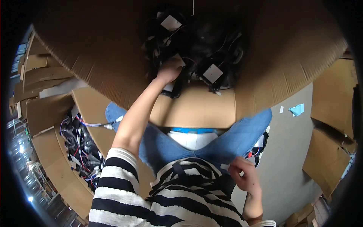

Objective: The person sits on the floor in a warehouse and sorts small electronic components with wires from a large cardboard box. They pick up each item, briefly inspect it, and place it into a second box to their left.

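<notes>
A: Item one, your left hand (170, 70)?
B: Reached far into the big cardboard box (113, 56), fingers closed on the black cable bundle (204, 49) with white tags, lying at the box's bottom, far centre.

A: Item two, your right hand (244, 174)?
B: Near, by your right thigh; fingers pinched together on a small white tag (225, 166).

A: Surroundings?
B: Second open box (56, 166) on the left, holding loose wires (81, 147), red, white and black. More cardboard at right; blue scrap (297, 109) on the grey floor.
</notes>
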Motion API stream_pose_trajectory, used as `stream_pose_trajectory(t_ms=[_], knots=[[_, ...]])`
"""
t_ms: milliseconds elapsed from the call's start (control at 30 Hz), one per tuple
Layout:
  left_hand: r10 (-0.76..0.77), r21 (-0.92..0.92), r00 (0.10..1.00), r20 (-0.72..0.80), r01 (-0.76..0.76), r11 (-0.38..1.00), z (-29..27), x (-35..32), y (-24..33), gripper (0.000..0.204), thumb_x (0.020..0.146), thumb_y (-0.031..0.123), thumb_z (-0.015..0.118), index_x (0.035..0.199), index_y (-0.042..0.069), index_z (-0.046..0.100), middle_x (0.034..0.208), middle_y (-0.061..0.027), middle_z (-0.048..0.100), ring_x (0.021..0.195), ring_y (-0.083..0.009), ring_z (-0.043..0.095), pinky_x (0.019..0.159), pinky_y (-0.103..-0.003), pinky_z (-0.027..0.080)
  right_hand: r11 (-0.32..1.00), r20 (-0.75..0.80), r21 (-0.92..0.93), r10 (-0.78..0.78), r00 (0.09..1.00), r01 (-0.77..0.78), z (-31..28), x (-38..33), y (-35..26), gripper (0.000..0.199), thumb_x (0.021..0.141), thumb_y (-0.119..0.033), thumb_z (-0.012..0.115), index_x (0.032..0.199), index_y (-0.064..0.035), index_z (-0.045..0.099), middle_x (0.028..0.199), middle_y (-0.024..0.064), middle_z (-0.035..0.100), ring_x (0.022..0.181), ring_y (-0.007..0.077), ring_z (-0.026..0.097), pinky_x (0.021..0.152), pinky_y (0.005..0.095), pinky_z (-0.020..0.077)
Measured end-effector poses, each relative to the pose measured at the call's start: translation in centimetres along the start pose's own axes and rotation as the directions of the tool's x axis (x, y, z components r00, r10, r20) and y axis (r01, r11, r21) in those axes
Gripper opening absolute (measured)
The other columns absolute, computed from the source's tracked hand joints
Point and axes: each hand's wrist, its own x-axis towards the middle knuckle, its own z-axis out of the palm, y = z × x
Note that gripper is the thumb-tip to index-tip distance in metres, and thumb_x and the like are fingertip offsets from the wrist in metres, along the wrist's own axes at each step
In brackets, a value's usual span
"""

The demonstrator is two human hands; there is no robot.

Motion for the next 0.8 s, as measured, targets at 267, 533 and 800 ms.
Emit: stream_pose_trajectory(t_ms=[267,533,800], knots=[[-0.062,0.218,0.983,0.172,0.023,0.976,3.4,5.6,1.1,0.017,0.073,0.008,0.046,0.086,0.003,0.056,0.099,-0.0192,0.054,0.086,-0.0355,0.054,0.075,-0.042,0.044,0.994,0.036,0.051,0.096,0.995,-0.098,0.5,2.5,-0.2,0.007,0.068,0.002,0.054,0.074,0.0001,0.055,0.066,0.0103,0.052,0.059,0.0244,0.052,0.051,0.0291,0.0405],[0.237,-0.142,0.958,-0.162,-0.260,0.955,-2.4,-2.2,0.5,0.015,0.074,0.015,0.054,0.081,0.002,0.058,0.089,-0.0155,0.057,0.085,-0.0318,0.052,0.074,-0.036,0.043,0.996,0.094,0.079,0.035,0.995,-0.042,0.8,3.3,-0.7,0.007,0.067,0.001,0.055,0.073,-0.0004,0.054,0.063,0.0100,0.051,0.059,0.0267,0.051,0.053,0.0322,0.0405],[-0.180,-0.843,0.973,-0.146,-0.027,0.537,-7.9,-13.4,10.8,0.011,0.084,0.006,0.045,0.092,0.000,0.049,0.072,-0.0031,0.052,0.067,-0.0094,0.050,0.062,-0.023,0.041,0.993,0.115,-0.029,-0.106,0.988,0.110,1.8,2.0,-1.1,0.007,0.067,0.003,0.055,0.073,0.0012,0.054,0.063,0.0096,0.052,0.056,0.0239,0.051,0.051,0.0298,0.0397]])
